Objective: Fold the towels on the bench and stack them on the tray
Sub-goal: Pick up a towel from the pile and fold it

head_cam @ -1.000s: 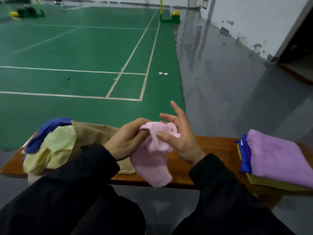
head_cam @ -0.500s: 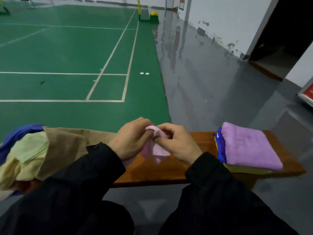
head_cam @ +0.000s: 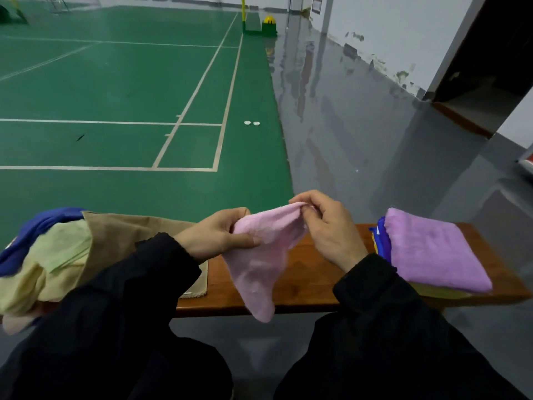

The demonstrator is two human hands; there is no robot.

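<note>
Head view: both hands, left hand (head_cam: 215, 241) and right hand (head_cam: 328, 226), pinch the pink towel (head_cam: 261, 264) by its top edge above the tabletop (head_cam: 305, 287), opening it out; next, likely find corners, fold, then stack on the purple folded pile (head_cam: 432, 249).

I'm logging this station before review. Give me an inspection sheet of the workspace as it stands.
Surface: wooden bench, bare in the middle.
Job's things: pink towel held up, unfolded; purple towel tops the folded stack at right; tray hidden.
Clutter: heap of unfolded towels at left.
Hands: left hand and right hand each pinch the pink towel's top edge.
Cables: nothing seen.
Surroundings: green court, grey floor.
</note>
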